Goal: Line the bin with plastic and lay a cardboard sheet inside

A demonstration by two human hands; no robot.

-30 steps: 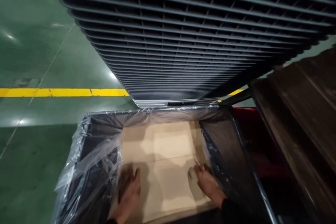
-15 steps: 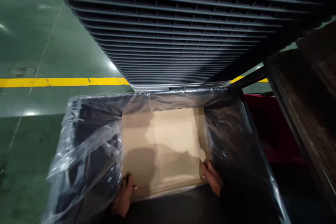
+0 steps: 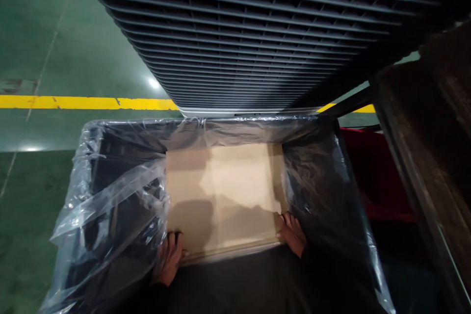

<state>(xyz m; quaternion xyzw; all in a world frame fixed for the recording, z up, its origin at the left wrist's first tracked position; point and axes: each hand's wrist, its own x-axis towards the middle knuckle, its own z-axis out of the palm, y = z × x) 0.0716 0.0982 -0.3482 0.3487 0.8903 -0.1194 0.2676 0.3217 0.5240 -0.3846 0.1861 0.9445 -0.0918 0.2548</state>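
Observation:
A flat brown cardboard sheet lies at the bottom of a dark bin lined with a clear plastic bag. My left hand holds the sheet's near left corner, fingers curled over its edge. At the near right corner my right hand grips the sheet the same way. Both forearms reach down inside the bin and are mostly in shadow.
A large dark slatted grille stands right behind the bin. The green floor carries a yellow line. A dark wooden surface rises on the right, with something red between it and the bin.
My hands slid back from the top of the sheet to its near corners and took hold of the edge. The view has tilted down a little.

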